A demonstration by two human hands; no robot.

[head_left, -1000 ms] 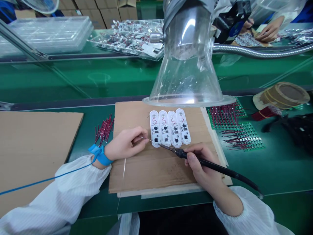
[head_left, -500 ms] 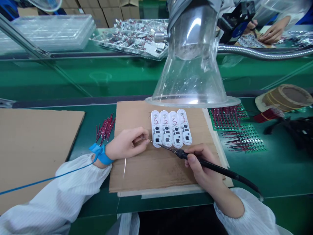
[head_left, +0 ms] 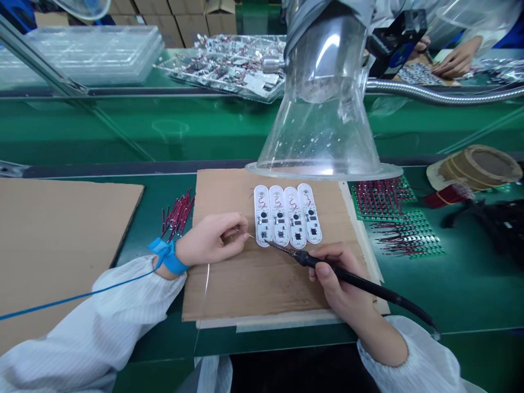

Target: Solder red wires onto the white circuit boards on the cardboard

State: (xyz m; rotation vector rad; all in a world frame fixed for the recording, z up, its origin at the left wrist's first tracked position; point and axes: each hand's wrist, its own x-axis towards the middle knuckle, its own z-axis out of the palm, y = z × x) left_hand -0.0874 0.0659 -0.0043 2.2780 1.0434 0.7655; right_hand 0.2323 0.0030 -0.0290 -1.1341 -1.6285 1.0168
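Observation:
Several white oblong circuit boards lie side by side on a cardboard sheet. My right hand is closed round the black handle of a soldering iron; its tip meets the lower end of the leftmost board. Between the thumb and forefinger of my left hand is a thin solder wire, whose end reaches the same spot on that board. The wire trails down over the cardboard. A blue strap with a cord circles my left wrist.
A clear fume hood hangs over the boards. Red wires lie left; green boards with wires and a brown spool are at right. A tray of parts stands behind. Another person's hands work at the back right.
The view has shifted very slightly. Both hands, the soldering iron and the solder wire stay almost in place at the leftmost board.

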